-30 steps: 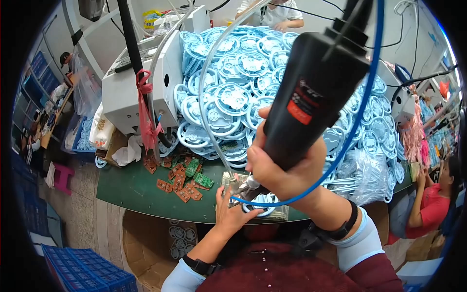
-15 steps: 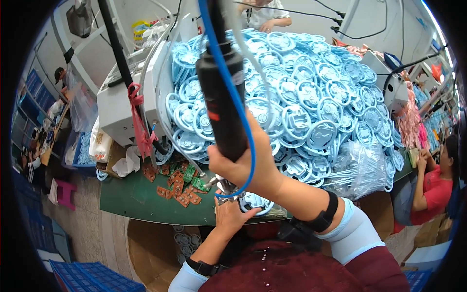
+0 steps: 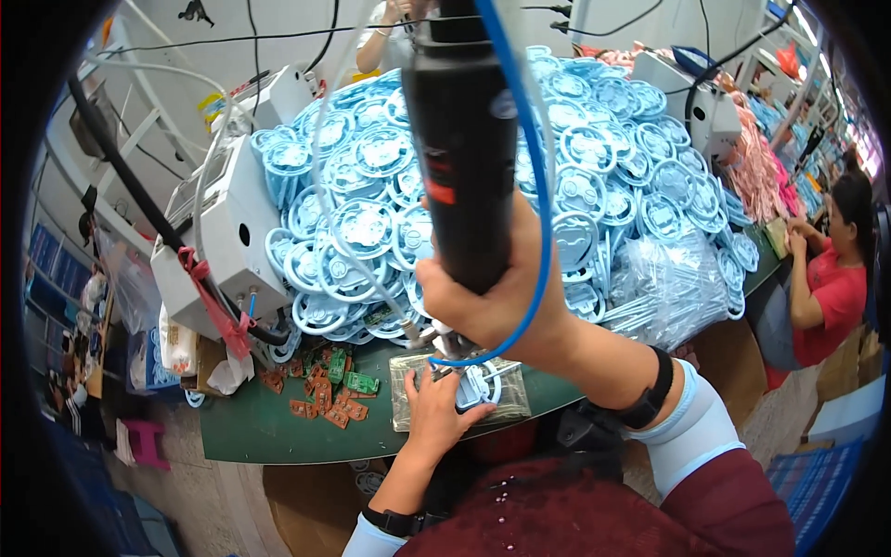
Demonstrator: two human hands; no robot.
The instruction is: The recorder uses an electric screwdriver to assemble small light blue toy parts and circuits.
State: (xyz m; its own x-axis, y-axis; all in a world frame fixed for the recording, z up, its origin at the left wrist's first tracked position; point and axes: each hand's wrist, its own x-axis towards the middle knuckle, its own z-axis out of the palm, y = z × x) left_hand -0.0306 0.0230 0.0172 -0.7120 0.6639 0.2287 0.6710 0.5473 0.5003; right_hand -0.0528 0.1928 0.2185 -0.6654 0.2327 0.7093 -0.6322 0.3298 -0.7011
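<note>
My right hand (image 3: 497,302) is wrapped round the black body of a power screwdriver (image 3: 464,158) held upright, a blue hose running down beside it. Its metal tip (image 3: 449,345) is over a light blue round plastic part (image 3: 475,388), at its upper edge; whether they touch I cannot tell. With thumb and fingers on either side, my left hand (image 3: 432,413) grips that part on a flat pad (image 3: 515,397) near the table's front edge. Small orange-brown circuit boards (image 3: 322,395) and green ones (image 3: 360,382) lie left of the pad.
A high heap of similar light blue parts (image 3: 371,227) fills the table (image 3: 251,432) behind my hands. Clear plastic bagging (image 3: 673,278) lies at its right. A grey-white machine box (image 3: 218,251) stands left. A person in red (image 3: 826,288) sits at right; another is behind the heap.
My view has shifted, so the table stands differently in it. The pad under the light blue part now shows more fully. Both hands keep their holds, with the screwdriver still above the part.
</note>
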